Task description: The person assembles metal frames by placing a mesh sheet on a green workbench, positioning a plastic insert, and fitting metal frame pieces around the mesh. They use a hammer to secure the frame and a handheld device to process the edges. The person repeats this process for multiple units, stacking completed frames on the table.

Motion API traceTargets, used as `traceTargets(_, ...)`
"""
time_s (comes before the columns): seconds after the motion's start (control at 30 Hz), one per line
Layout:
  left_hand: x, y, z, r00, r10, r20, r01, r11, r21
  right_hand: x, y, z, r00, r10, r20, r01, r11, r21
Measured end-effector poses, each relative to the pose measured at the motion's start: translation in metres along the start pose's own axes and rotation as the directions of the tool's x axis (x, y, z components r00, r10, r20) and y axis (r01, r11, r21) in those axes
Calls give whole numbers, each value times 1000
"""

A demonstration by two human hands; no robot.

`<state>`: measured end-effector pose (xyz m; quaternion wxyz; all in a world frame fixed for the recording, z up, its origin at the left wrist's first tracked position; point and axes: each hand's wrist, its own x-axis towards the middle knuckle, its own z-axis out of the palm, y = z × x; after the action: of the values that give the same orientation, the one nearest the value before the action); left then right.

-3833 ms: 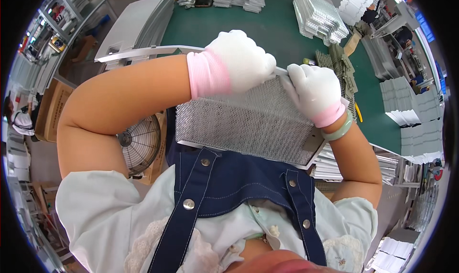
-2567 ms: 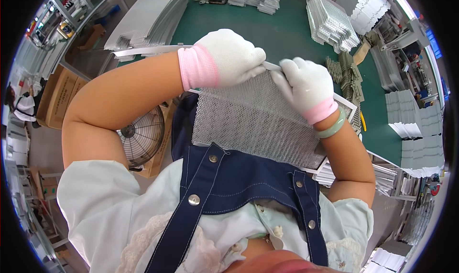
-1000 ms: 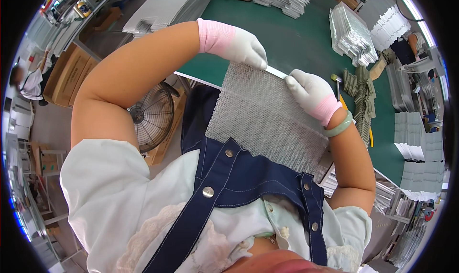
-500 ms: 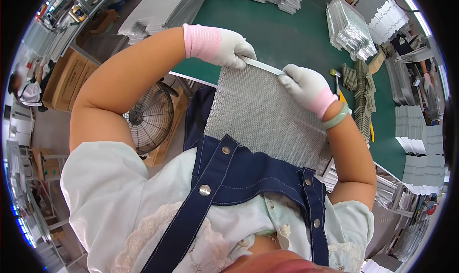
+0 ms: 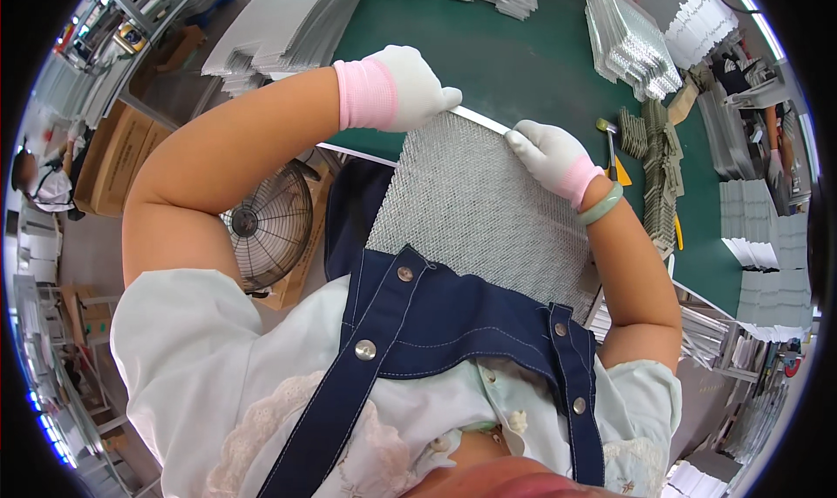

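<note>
I have the silver mesh panel [image 5: 488, 201] in the head view, just in front of the wearer's navy overalls [image 5: 471, 324], which hide its near edge from me. A white strip [image 5: 482, 121] runs along the panel's far edge, and 2 gloved hands meet it there. On the left of that edge I see the left hand [image 5: 405, 88], its grip closed on the strip's left end, some fingers curled out of my sight. Farther right along it, the right hand [image 5: 551, 156] has its grip pinching the strip's other end. Beyond the panel I get the green tabletop [image 5: 514, 71]. To the panel's right lie a hammer [image 5: 613, 145] and a pile of olive strips [image 5: 660, 175]; beyond it on that side sits a silver stack [image 5: 632, 49]. Beyond it on the left I make out a stack of pale sheets [image 5: 288, 27], and directly left of it a black fan [image 5: 270, 228].
</note>
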<state>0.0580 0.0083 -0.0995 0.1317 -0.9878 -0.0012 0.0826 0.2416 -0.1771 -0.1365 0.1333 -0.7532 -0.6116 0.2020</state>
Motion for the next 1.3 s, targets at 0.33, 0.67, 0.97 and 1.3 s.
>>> traceTargets(0.33, 31, -2, 8, 997, 21, 76, 22, 851, -525, 11, -4, 3, 998, 60, 6, -59, 993, -100)
traceTargets(0.67, 83, 20, 90, 985, 73, 154, 44, 763, -645, -27, 137, -28, 576, 789, -213, -817, 549, -176)
traceTargets(0.97, 93, 12, 97, 981, 99, 169, 35, 762, -646, -47, 181, -3, 578, 789, -209, -808, 589, -11)
traceTargets(1.3, 98, 10, 99, 978, 80, 192, 69, 745, -663, -33, 201, -14, 451, 719, -528, -840, 542, 21)
